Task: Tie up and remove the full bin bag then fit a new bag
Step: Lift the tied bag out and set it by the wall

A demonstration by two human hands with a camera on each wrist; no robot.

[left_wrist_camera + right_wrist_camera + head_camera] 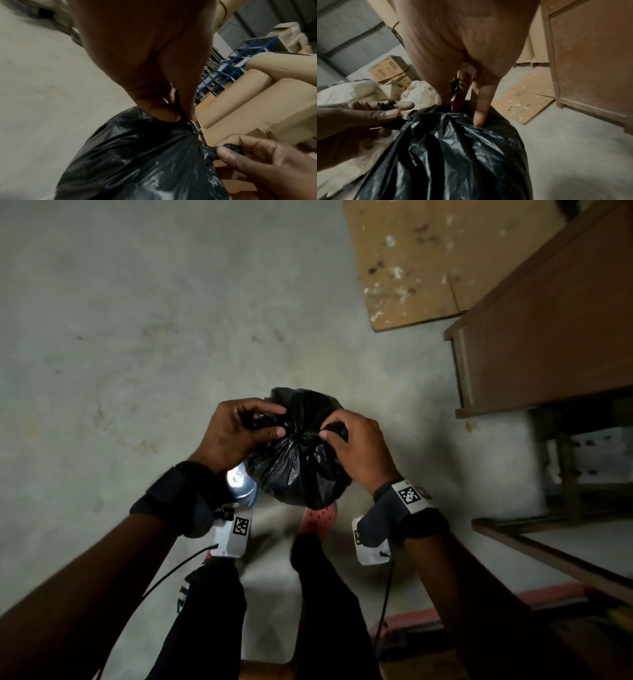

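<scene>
Head camera looks down on a full black bin bag [301, 460] held up in front of the person, over a grey concrete floor [137, 337]. Its neck is gathered into a puckered centre, and two twisted ends of plastic run out from there toward 9 and 3 o'clock. The left hand [236, 433] sits at 9 o'clock of the bag's top, thumb and fingers curled round one end. The right hand [363, 446] sits at 3 o'clock, thumb and forefinger pinching the other end.

From the left wrist, the left thumb and forefinger are seen pressed together on a strip of the plastic just above the bag [137, 155], while the right hand [257, 162] at 4 o'clock pinches a small black wad. From the right wrist, the fingertips [479, 119] touch the bag's puckered top [453, 142], and the left hand [356, 121] at 9 o'clock holds a crumpled black end.

A stained sheet of cardboard [418, 261] lies on the floor at 1 o'clock, beside a brown wooden cabinet [548, 330] at 2 o'clock. Whether a knot has been made, I cannot tell.
</scene>
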